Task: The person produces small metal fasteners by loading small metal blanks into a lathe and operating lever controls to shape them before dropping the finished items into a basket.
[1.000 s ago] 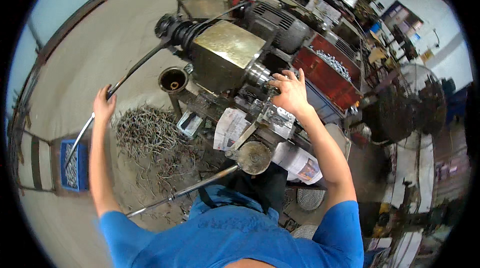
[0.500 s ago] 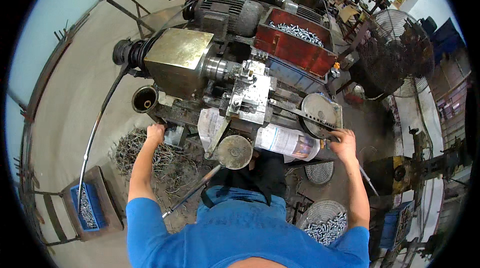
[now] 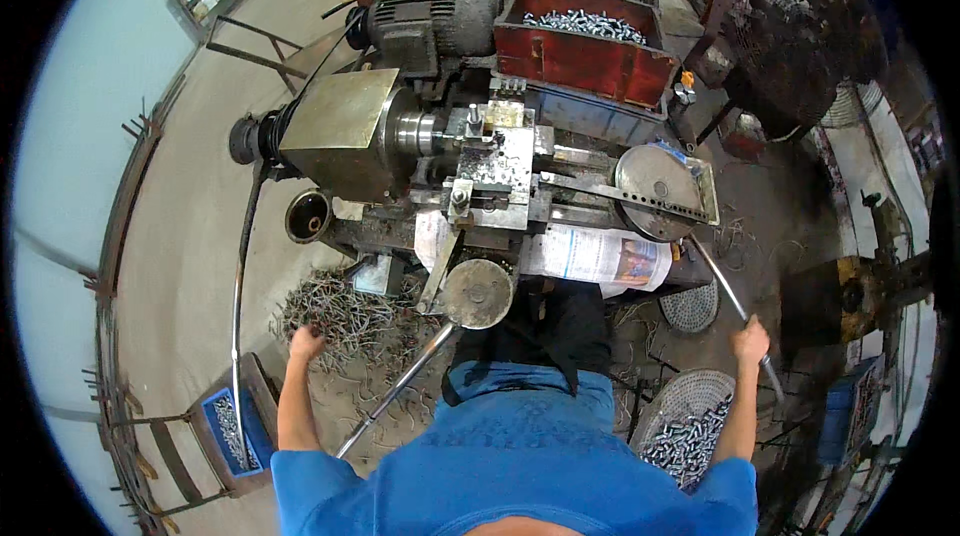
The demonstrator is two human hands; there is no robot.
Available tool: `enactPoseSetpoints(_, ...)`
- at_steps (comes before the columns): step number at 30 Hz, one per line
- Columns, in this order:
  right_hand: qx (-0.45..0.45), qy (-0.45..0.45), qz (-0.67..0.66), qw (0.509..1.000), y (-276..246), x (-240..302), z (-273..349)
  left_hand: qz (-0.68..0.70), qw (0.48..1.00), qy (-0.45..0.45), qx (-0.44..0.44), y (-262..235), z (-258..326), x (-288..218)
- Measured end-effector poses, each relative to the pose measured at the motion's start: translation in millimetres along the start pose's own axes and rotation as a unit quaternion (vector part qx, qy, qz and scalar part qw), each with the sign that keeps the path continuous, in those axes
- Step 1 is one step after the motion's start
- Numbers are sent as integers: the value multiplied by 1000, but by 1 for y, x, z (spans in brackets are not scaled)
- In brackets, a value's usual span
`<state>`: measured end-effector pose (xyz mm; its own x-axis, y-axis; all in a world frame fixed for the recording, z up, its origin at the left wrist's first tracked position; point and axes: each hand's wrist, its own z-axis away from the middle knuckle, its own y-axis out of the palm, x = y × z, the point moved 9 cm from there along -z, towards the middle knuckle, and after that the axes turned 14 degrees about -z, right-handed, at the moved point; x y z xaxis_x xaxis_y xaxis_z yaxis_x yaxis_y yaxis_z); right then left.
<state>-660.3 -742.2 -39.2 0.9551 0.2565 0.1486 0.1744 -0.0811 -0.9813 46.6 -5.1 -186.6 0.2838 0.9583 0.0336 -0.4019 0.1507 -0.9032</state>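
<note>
My right hand point(image 3: 750, 340) is wrapped round a long metal lever bar point(image 3: 716, 274) that slants out from the round plate point(image 3: 658, 188) at the machine's right end. My left hand point(image 3: 308, 342) hangs above the left edge of a heap of metal shavings point(image 3: 345, 321), fingers curled closed; what they hold, if anything, is too small to make out. Between my arms stands a small lathe with a shiny spindle chuck point(image 3: 416, 134) and a steel tool slide point(image 3: 497, 176). A second bar point(image 3: 400, 384) runs from the round disc point(image 3: 477, 294) near my lap.
A red bin point(image 3: 585, 61) of small metal parts stands behind the lathe. A blue tray point(image 3: 212, 416) of parts sits at left, a perforated basket point(image 3: 660, 406) of parts at lower right. Newspaper point(image 3: 590, 258) covers the machine's front. A large fan point(image 3: 800, 46) stands at right.
My right hand has left the perforated strip by the round plate and moved down and right onto the lever bar. My left hand has come back from the machine's front left to over the shavings.
</note>
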Motion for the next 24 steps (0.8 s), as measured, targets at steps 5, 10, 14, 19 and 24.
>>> enactPoseSetpoints(5,25,55,-73,995,-4,55,122,191,978,-45,74,61,36,33)
enactPoseSetpoints(10,7,92,-297,951,-23,118,169,177,982,-14,62,53,20,20)
enactPoseSetpoints(14,7,89,-305,948,-19,123,176,188,982,16,29,27,-4,2)
enactPoseSetpoints(19,13,82,-277,957,-21,127,178,186,982,21,29,8,-9,-19)
enactPoseSetpoints(24,4,51,-121,991,-9,80,148,238,969,18,63,-10,8,-48)
